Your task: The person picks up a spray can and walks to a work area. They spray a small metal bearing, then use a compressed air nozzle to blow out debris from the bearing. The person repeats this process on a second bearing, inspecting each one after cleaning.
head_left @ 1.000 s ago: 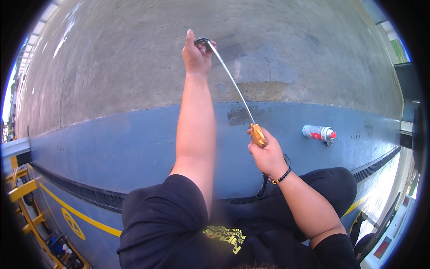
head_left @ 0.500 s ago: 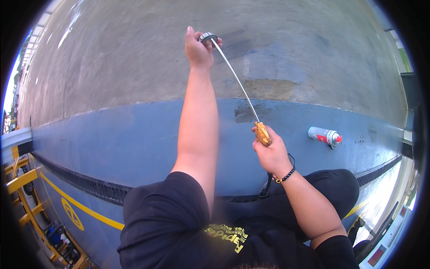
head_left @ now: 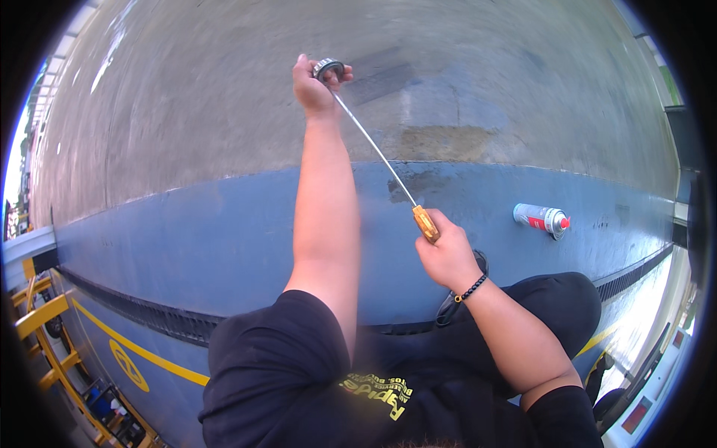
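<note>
My left hand [head_left: 314, 94] is stretched far forward over the grey floor. Its fingers are closed around a ring-shaped roller bearing [head_left: 320, 70], dark at the rim with bright rollers. A long screwdriver [head_left: 426, 223] with an amber handle and a thin metal shaft is in my right hand [head_left: 449, 255], which wraps the handle. The shaft runs forward and left, and its far end meets the lower edge of the bearing near my left palm. Whether the tip presses on the bearing is too small to tell.
A spray can [head_left: 541, 221] with a red nozzle lies on its side on the blue floor, right of my right hand. A dark drain grate [head_left: 142, 302] crosses behind my arms. Yellow metal framing [head_left: 45, 321] stands at the left, a white vehicle part [head_left: 648, 403] at the lower right.
Both hands have shifted slightly left with the bearing and screwdriver. The bearing has tilted so its opening shows more, and the shaft's far end has dropped to its lower edge.
</note>
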`<state>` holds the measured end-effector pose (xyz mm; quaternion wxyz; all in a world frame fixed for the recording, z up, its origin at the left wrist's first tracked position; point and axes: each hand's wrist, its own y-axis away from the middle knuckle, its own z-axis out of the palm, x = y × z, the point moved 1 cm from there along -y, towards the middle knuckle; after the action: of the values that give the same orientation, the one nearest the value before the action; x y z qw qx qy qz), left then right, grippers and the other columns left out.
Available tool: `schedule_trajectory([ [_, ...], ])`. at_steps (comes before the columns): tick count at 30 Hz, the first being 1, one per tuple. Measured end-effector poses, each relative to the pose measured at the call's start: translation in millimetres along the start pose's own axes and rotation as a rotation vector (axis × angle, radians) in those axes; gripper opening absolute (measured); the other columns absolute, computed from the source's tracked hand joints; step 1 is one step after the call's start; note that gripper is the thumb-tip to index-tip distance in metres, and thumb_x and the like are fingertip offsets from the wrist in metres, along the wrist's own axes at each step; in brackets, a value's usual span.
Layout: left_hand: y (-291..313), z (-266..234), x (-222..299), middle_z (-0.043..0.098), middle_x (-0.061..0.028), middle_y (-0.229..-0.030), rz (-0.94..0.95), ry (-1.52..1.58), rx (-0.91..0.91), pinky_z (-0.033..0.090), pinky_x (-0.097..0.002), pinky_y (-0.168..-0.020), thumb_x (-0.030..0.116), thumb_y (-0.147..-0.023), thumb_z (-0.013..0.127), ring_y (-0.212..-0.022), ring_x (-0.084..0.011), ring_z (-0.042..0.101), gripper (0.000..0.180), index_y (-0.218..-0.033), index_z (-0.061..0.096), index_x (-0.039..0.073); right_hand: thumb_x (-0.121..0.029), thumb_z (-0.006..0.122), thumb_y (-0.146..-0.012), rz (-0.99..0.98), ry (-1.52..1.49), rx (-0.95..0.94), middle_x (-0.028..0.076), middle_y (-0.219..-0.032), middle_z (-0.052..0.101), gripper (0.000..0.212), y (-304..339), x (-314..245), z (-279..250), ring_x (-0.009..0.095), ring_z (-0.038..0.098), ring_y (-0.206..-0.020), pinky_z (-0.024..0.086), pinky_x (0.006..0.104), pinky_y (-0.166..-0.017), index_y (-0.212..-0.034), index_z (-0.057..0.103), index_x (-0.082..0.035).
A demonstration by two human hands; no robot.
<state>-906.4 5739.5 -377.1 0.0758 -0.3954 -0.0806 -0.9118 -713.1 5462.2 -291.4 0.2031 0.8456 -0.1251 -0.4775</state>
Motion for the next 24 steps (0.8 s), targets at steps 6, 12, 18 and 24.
schedule_trajectory([
  [6, 2.0, 4.6, 0.5, 0.044, -0.0041, -0.053, -0.011, 0.091, 0.131, 0.054, -0.0459, -0.073, 0.026, -0.097, 0.050, -0.068, -0.0297, 0.063, 0.039, -0.061, 0.044, 0.013, -0.012, 0.058, -0.085, -0.004, -0.022, 0.022, 0.026, -0.097, 0.069, 0.038, -5.4, 6.6, -1.0, 0.045, 0.067, -0.096, 0.053, 0.0425, -0.083, -0.122, 0.060, -0.003],
  [12, -4.5, -10.1, 6.8, 0.041, -0.0035, -0.048, -0.085, 0.313, 0.095, 0.053, -0.0493, -0.083, 0.025, -0.095, 0.053, -0.066, -0.0285, 0.062, 0.042, -0.056, 0.041, 0.014, -0.012, 0.058, -0.085, -0.049, -0.064, 0.024, 0.024, -0.096, 0.070, 0.038, -7.1, 10.4, 0.3, 0.043, 0.068, -0.092, 0.053, 0.0418, -0.082, -0.122, 0.061, -0.003],
  [18, 0.1, -10.0, 7.0, 0.040, -0.0041, -0.047, -0.157, 0.266, 0.096, 0.055, -0.0489, -0.082, 0.021, -0.092, 0.057, -0.065, -0.0291, 0.062, 0.044, -0.052, 0.040, 0.014, -0.012, 0.059, -0.085, -0.007, -0.115, 0.008, 0.023, -0.093, 0.070, 0.037, -5.6, 6.4, -3.4, 0.040, 0.069, -0.089, 0.054, 0.0404, -0.079, -0.121, 0.061, -0.003],
  [24, 11.9, 11.4, 8.5, 0.041, -0.0042, -0.048, -0.151, 0.062, 0.152, 0.057, -0.0477, -0.076, 0.019, -0.092, 0.055, -0.062, -0.0298, 0.062, 0.035, -0.059, 0.045, 0.011, -0.005, 0.058, -0.088, -0.004, -0.089, -0.005, 0.010, -0.086, 0.065, 0.029, -0.7, 1.3, -6.5, 0.014, 0.060, -0.077, 0.051, 0.0304, -0.073, -0.117, 0.063, -0.003],
])
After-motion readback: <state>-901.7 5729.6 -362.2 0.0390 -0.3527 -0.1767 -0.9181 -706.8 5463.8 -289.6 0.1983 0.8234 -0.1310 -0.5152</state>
